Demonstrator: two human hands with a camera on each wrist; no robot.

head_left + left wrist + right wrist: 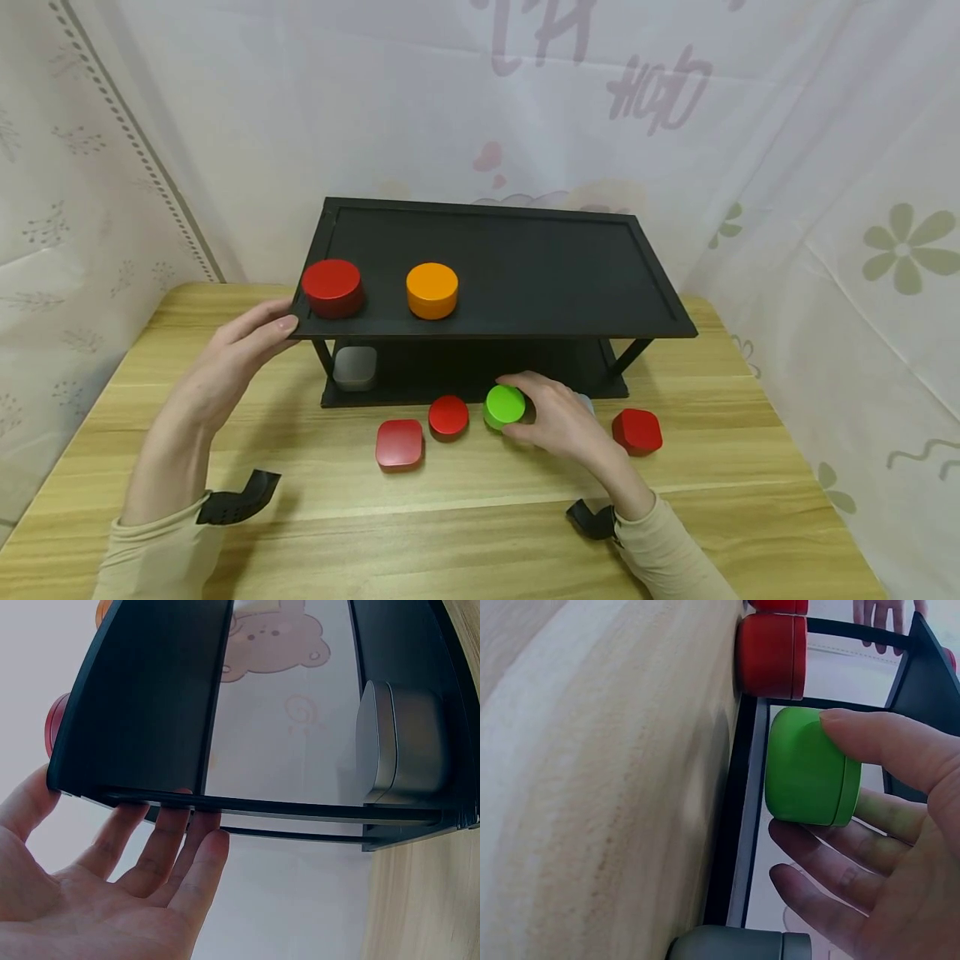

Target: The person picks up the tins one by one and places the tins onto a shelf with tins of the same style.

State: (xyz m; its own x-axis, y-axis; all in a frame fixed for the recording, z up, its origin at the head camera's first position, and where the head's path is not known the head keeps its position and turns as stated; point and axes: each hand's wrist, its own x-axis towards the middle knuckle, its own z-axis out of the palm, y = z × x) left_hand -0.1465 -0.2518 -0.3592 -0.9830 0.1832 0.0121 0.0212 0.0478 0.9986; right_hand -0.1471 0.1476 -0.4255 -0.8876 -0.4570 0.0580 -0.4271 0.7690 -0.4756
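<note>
My right hand (558,417) pinches a green round tin (504,406) between thumb and fingers, in front of the shelf's lower board. In the right wrist view the green tin (806,766) hangs a little off the tabletop. My left hand (225,367) holds the front left corner of the black two-tier shelf (525,275). In the left wrist view its thumb lies at the top board's edge and its fingers touch the side post. On the top board stand a red round tin (333,289) and an orange round tin (432,291). A silver tin (355,368) sits at the lower board's left end.
Before the shelf on the wooden table (375,533) stand a red square tin (399,445), a small red round tin (448,417) and another red tin (637,432) at the right. A grey tin (739,945) is partly hidden behind my right hand. Printed cloth (420,100) hangs behind.
</note>
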